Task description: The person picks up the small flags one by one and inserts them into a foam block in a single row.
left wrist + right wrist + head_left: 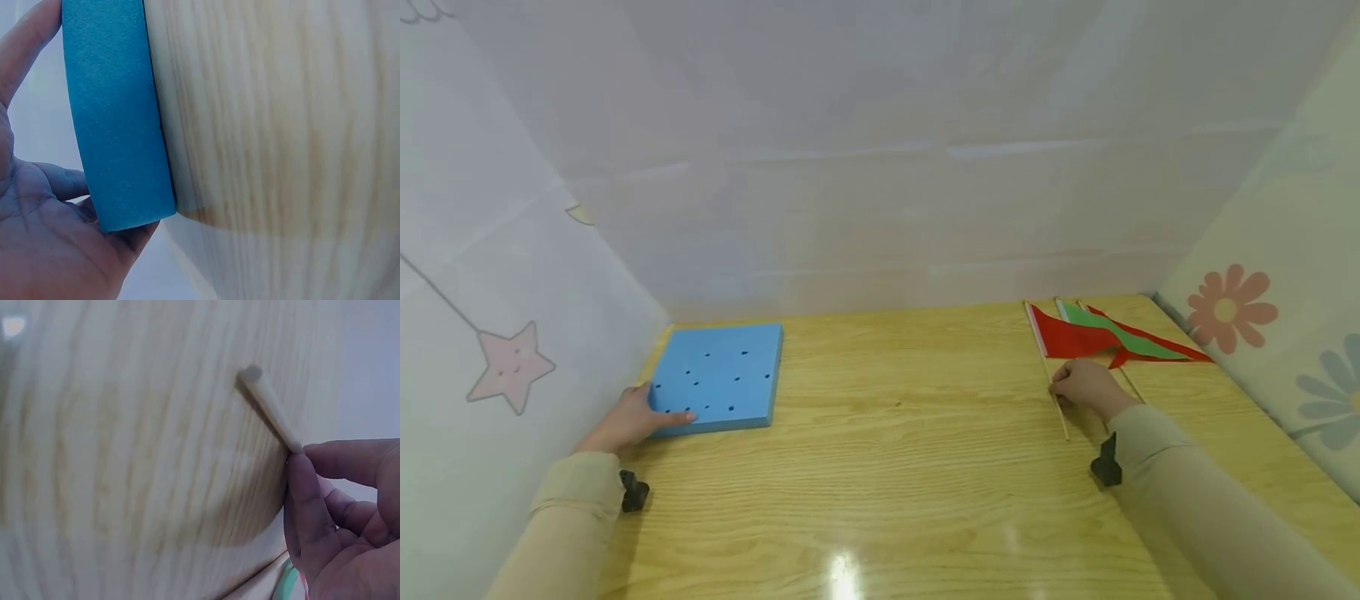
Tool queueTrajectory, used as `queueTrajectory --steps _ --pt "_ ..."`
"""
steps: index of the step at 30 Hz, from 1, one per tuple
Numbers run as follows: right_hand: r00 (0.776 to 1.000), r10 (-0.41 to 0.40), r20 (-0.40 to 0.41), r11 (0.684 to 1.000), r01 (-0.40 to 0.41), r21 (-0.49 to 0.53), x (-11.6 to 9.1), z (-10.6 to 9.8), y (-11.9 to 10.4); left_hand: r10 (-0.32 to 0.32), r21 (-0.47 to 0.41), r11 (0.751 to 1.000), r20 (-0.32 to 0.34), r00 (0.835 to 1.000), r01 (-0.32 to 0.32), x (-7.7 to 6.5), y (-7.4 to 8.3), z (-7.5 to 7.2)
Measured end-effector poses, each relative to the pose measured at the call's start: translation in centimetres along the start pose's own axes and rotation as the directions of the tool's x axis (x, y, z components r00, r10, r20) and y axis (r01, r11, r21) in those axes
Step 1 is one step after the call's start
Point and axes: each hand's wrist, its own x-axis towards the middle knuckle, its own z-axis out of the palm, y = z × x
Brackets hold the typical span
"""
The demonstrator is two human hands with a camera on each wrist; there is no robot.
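Note:
My left hand (pixel 631 418) holds the near left corner of a blue foam board (pixel 718 367) dotted with small holes. Its thumb lies over the top near the front edge, and the other fingers go along the left side. The left wrist view shows the board's thick front face (pixel 115 112) flat against the wood. Over on the right, my right hand (pixel 1088 385) pinches the thin wooden stick (pixel 1062 419) of a red pennant flag (pixel 1067 336) between thumb and fingertips. In the right wrist view the stick's blunt end (pixel 252 372) points away from the fingers, close over the table.
A green flag (pixel 1105 323) and another red flag (pixel 1183 350) overlap beside the held one, their sticks partly behind my right hand. Pale cloth walls stand round the table (pixel 887 467) at the back, left and right.

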Motion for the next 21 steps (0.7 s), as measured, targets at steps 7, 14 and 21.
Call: queueTrajectory --steps 7,14,21 --pt "1.000 -0.008 -0.001 0.999 0.007 -0.040 0.0 -0.1 -0.4 0.042 0.005 0.999 0.016 0.999 -0.042 -0.3 1.1 1.1" --pt "1.000 -0.007 0.005 0.999 0.007 -0.047 -0.1 0.1 -0.8 0.062 0.016 0.998 0.045 0.997 -0.063 -1.0 1.2 1.1" --pt "1.000 0.005 0.016 0.998 -0.004 -0.065 0.3 -0.3 -0.9 0.094 -0.038 0.995 0.001 0.996 -0.094 -0.9 1.6 1.6"
